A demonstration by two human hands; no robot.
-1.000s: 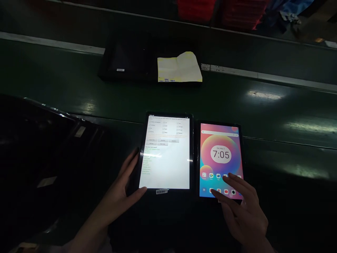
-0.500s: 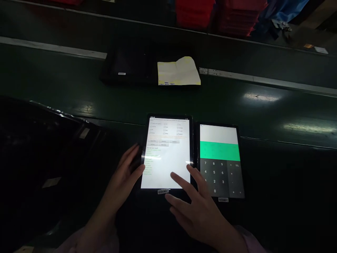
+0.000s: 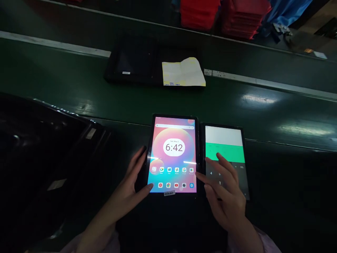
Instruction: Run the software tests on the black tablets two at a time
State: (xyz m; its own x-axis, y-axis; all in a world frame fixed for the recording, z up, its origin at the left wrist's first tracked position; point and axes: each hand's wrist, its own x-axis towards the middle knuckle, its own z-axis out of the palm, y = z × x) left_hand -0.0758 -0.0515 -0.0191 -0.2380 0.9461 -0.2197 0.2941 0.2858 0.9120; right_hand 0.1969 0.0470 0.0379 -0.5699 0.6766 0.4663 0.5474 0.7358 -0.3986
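Observation:
A tablet (image 3: 175,161) lies face up in front of me, its screen lit with a pink and blue home screen, a 6:42 clock and rows of app icons. My left hand (image 3: 129,191) grips its left edge, the thumb on the lower left corner and the fingers along the side. Over the gap on the right, my right hand (image 3: 228,189) has its fingers apart and holds nothing. One fingertip is at the right edge of this tablet. Behind that hand is a second tablet (image 3: 223,136) showing a calculator, its keys partly covered.
Farther back, a dark tray (image 3: 112,70) holds a dark-screened tablet (image 3: 135,61) and a creased white paper (image 3: 183,72). Shiny black packaging (image 3: 31,140) fills the left side. Red stacks (image 3: 200,14) and blue plastic (image 3: 292,14) are at the top. A metal strip (image 3: 65,44) crosses the green bench.
The near tablet's screen went from a white test-result page to the home screen. My right hand moved right, off the screen, toward the calculator tablet. My left hand stays at the left edge.

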